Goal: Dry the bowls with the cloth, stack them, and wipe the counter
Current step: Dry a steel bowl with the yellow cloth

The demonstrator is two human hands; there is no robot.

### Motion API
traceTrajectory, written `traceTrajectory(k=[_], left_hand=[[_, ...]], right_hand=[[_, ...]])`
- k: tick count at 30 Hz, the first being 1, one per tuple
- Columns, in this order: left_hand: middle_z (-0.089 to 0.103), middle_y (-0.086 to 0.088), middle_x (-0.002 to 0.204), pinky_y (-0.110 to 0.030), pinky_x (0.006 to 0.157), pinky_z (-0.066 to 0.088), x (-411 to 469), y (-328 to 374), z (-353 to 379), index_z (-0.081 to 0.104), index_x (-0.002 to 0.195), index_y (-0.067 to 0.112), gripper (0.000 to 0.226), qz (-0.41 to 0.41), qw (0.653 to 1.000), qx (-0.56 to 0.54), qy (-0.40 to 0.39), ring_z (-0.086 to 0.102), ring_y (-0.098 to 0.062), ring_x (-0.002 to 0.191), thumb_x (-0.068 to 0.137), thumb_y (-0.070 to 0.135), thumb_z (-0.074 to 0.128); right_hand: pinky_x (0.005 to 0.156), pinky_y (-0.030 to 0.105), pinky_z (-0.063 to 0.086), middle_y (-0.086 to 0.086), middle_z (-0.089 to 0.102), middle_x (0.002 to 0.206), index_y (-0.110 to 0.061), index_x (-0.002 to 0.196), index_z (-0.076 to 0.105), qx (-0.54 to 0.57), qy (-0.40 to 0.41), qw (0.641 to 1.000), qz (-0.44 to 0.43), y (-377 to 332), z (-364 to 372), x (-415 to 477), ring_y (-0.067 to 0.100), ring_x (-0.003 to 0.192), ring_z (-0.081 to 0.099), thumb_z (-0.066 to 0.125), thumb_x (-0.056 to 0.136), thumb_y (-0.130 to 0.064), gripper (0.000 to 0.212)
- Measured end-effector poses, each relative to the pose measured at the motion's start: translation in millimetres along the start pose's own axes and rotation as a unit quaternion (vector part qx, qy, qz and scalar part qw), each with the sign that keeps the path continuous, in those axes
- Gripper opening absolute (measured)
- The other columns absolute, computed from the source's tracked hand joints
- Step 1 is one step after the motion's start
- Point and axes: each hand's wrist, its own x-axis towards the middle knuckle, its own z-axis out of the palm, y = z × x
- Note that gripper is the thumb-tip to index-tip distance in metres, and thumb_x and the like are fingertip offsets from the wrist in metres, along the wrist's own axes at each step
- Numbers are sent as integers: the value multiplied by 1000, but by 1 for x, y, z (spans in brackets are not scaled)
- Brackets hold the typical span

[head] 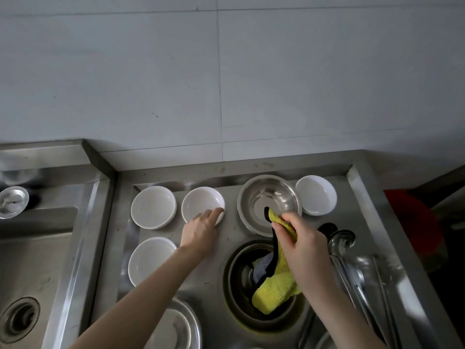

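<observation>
Several white bowls stand on the steel counter (pixel 226 238). My left hand (pixel 201 229) rests its fingertips on the near rim of one white bowl (pixel 200 201) in the back row. Another white bowl (pixel 153 206) stands to its left, one (pixel 148 260) nearer me, and one (pixel 316 195) at the back right. My right hand (pixel 299 238) grips a yellow cloth (pixel 275 285) with a black edge. The cloth hangs down into a dark steel bowl (pixel 236 280) below. A steel bowl (pixel 266 197) sits just behind that hand.
A sink basin (pixel 32 260) with a drain lies to the left, a round metal lid (pixel 12 201) behind it. A steel dish (pixel 186 326) sits near the front edge. Ladles and metal utensils (pixel 352 268) lie at the right. A tiled wall rises behind.
</observation>
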Motion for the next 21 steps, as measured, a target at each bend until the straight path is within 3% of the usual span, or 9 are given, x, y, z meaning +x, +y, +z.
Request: traceTrajectory(k=[2,4,8,12,15,19,21], left_hand=[[63,-4,119,-39,68,50,-3,14,4,58,128,17,43,25,995,-57,82,57,-31,109,86,9,61],[63,-8,115,-42,71,54,-4,33,8,60,125,13,38,7,985,-129,112,61,-32,102,87,13,64],[67,-7,106,-37,81,51,-2,75,12,35,143,19,59,-86,962,-258,-9,65,-23,95,92,33,61],[62,-13,118,-43,89,52,6,96,21,4,152,30,87,-184,928,-316,-68,62,-31,105,87,36,62],[63,-14,110,-49,76,60,15,101,26,4,147,45,89,-217,907,-355,-67,67,-31,92,80,25,59],[59,-5,103,-36,54,60,19,108,15,19,145,41,78,-241,870,-427,-55,68,-26,74,82,9,51],[56,1,98,-36,57,59,16,107,11,27,142,39,73,-240,876,-416,-35,66,-24,75,82,6,51]], right_hand=[[48,13,46,-19,57,67,-18,97,65,-2,9,1000,8,5,-5,-3,-2,55,57,62,90,-27,12],[48,13,44,-19,57,64,-19,96,65,-2,10,1000,19,11,-10,-5,1,56,58,62,90,-28,11],[49,8,39,-19,54,62,-20,91,64,1,12,999,38,21,-17,-9,3,64,59,63,90,-27,7],[47,10,39,-19,53,60,-20,91,64,9,15,999,41,31,-21,-9,5,60,58,63,89,-26,6],[47,14,42,-15,56,61,-23,91,62,17,14,999,47,40,-23,-9,8,58,58,61,91,-30,7],[48,12,41,-15,56,62,-23,93,63,16,16,998,60,47,-24,-9,6,60,58,60,91,-30,8],[49,12,42,-16,57,64,-23,94,63,21,12,998,62,48,-26,-11,6,61,59,59,92,-30,9]])
